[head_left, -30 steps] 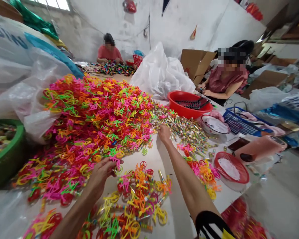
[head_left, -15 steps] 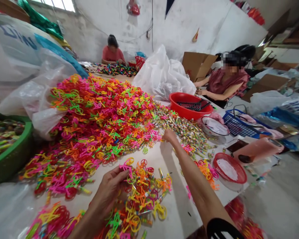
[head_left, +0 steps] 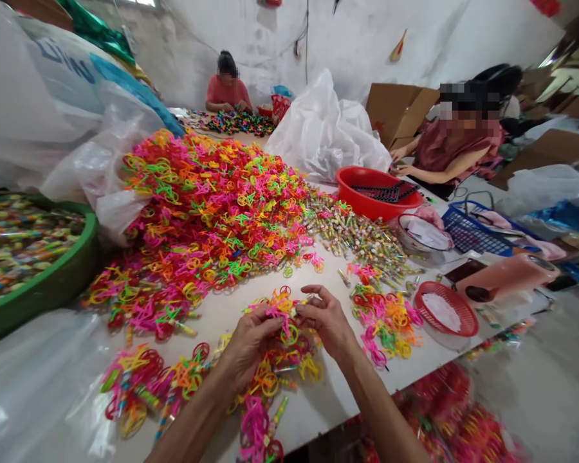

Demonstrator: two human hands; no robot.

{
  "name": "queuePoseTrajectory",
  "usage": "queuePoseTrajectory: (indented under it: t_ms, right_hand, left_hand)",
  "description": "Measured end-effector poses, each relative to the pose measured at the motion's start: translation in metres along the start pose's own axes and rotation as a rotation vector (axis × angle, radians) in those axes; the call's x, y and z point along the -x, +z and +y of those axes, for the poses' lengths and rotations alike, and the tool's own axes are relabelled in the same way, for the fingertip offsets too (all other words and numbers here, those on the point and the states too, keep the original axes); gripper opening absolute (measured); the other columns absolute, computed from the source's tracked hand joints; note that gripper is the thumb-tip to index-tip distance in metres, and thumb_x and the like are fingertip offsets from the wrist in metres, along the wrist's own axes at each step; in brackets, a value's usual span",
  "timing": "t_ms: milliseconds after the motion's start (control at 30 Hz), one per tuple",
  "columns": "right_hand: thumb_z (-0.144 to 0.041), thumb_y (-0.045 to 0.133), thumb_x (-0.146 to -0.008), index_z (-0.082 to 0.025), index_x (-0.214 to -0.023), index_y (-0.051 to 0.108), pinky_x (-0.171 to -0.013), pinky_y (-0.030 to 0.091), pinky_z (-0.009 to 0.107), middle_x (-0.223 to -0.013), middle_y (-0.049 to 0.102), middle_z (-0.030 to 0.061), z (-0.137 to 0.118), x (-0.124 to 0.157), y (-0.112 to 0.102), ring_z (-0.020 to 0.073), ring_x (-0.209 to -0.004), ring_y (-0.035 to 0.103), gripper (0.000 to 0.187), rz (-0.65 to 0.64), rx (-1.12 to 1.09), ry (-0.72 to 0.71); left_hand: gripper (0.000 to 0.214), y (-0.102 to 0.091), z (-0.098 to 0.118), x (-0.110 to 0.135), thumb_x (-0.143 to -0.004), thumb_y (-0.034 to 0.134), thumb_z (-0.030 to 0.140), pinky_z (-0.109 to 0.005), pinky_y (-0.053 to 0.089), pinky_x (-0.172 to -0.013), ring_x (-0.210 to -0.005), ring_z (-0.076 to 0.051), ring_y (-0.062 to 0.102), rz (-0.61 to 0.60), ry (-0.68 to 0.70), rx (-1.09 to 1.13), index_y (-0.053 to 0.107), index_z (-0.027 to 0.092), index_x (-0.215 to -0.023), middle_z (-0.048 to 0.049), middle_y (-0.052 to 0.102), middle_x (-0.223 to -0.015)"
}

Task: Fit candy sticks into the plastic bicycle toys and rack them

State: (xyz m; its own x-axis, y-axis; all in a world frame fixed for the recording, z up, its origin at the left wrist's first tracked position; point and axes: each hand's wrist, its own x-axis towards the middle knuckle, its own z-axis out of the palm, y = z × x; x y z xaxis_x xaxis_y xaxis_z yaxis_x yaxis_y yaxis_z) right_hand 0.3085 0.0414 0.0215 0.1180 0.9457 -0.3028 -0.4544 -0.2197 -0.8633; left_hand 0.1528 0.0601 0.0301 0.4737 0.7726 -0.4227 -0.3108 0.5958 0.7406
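My left hand (head_left: 249,342) is closed in a pinch on a pink plastic figure piece (head_left: 278,311) with thin loops. Close by on the right, my right hand (head_left: 332,326) brings thumb and forefinger together at the same spot, other fingers raised; what they pinch is too small to make out. Under both hands lies a loose cluster of coloured plastic pieces (head_left: 269,379) mixed with small patterned tubes. Beyond them rises a large heap of red, pink, yellow and green plastic pieces (head_left: 207,206). Many small clear-and-yellow tubes (head_left: 354,235) are spread at its right side.
A green tub (head_left: 84,257) of small tubes stands at left beside plastic sheeting. On the right are a red basin (head_left: 361,209), a red basket (head_left: 468,321), a blue basket (head_left: 482,235) and a pink cylinder (head_left: 506,280). Two co-workers sit across the table.
My right hand has come back from the edge of the tube pile to beside my left hand. The left hand, still gripping the pink piece, has shifted right. The view has turned slightly.
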Motion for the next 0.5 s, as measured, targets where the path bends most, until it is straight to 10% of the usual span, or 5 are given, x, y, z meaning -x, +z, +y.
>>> queuePoseTrajectory:
  t_ms: [500]
  right_hand:
    - [-0.026, 0.077, -0.057, -0.014, -0.072, 0.068, -0.043, 0.042, 0.018, -0.054, 0.065, 0.0007, 0.002, 0.033, 0.003, 0.0089, -0.043, 0.057, 0.021, -0.123, -0.008, 0.062]
  left_hand:
    - [0.028, -0.003, -0.006, 0.025, -0.068, 0.068, 0.028, -0.025, 0.052, -0.053, -0.059, -0.014, 0.061, -0.15, -0.044, -0.031, 0.065, 0.013, -0.092, -0.0085, 0.068, -0.077]
